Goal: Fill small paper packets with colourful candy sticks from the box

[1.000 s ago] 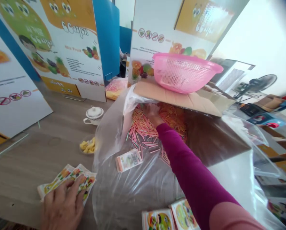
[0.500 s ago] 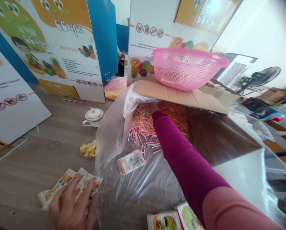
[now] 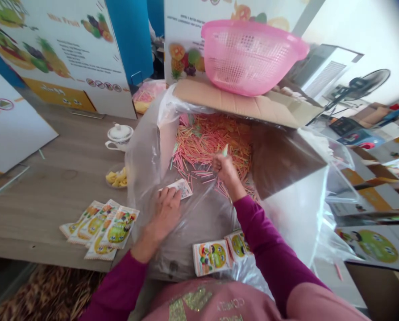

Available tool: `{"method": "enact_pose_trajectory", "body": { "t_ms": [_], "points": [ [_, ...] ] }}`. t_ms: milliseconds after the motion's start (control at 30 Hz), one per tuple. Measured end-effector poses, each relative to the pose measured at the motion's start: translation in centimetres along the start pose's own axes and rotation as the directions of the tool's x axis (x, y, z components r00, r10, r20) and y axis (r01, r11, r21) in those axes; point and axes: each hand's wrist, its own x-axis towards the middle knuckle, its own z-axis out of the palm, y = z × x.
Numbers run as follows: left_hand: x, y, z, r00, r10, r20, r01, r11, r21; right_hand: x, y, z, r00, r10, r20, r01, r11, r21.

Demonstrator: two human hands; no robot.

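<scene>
wood-grain tabletop (image 3: 42, 209) runs along the left of the frame beneath printed display panels (image 3: 85, 67), one headed "mix fruit" at upper left. head view: at centre, a heap of pink and yellow straws (image 3: 213, 142) lies in an opened clear plastic bag (image 3: 199, 227), below a cardboard flap (image 3: 233, 102) bearing a pink plastic colander (image 3: 249, 58). right hand (image 3: 226, 171) is clenched, its fingers grasping a pale green straw (image 3: 225, 150) above the heap: apparently single-straw picking. left hand (image 3: 164, 214) rests, fingers extended, on a printed sachet (image 3: 181, 187) at the heap's near edge. fanned sachets (image 3: 102, 227) lie at lower left, their small print unreadable.
</scene>
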Motion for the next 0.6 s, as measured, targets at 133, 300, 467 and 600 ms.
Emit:
{"method": "enact_pose_trajectory", "body": {
  "t_ms": [133,300,467,600],
  "points": [
    [0.8,-0.3,1.0,0.999,0.002,0.039,-0.005,0.997,0.074,-5.6,2.1,-2.0,0.999,0.003,0.048,0.002,0.995,-0.102],
    [0.1,-0.5,1.8,0.999,0.019,-0.027,-0.017,0.998,0.055,-9.3,3.2,-3.5,0.937,-0.233,0.261,0.327,0.848,-0.418],
    [0.0,-0.8,1.3,0.998,-0.017,-0.060,0.019,0.999,0.037,-10.0,5.6,-4.1,0.840,-0.104,0.532,0.515,0.462,-0.722],
    [0.5,-0.5,0.2,0.998,-0.051,0.020,0.050,0.997,0.058,-10.0,5.8,-4.5,0.830,-0.096,0.549,0.548,0.316,-0.774]
  ]
}}
